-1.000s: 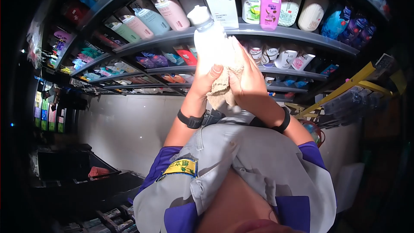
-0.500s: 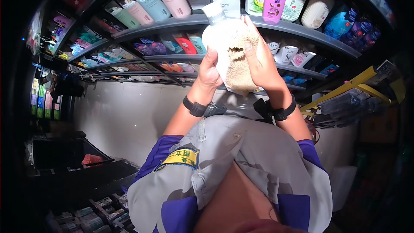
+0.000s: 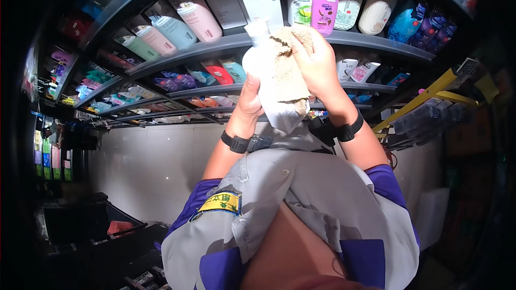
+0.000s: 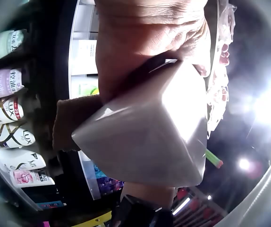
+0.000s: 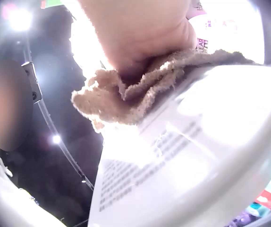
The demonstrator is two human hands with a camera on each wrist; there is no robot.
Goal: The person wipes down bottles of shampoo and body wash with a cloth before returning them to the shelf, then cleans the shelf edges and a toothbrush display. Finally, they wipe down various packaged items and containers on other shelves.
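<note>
In the head view my left hand point(image 3: 248, 99) grips a white bottle point(image 3: 263, 67) by its left side, thumb along the edge. The bottle tilts, with its cap toward the shelf and its base toward my body. A tan cloth point(image 3: 290, 78) drapes over the bottle's right part, held there by my right hand point(image 3: 321, 67). From the left wrist, the bottle's broad base point(image 4: 140, 142) shows below the left hand point(image 4: 147, 33). In the right wrist view the bunched cloth point(image 5: 112, 101) lies between the right hand point(image 5: 140, 33) and the bottle's printed face point(image 5: 173, 165).
Ahead, a curved shelf edge point(image 3: 215, 43) carries several pump bottles, with a pink bottle point(image 3: 324, 8) among them. Lower shelves hold tubes and more bottles. A yellow metal frame point(image 3: 424, 102) stands at the right. Pale floor point(image 3: 145, 166) and a black bin point(image 3: 91, 217) lie at left.
The bottle has turned in my hands, and its lower end now shows toward me. My right hand and the cloth have moved from low on the bottle up along its right side.
</note>
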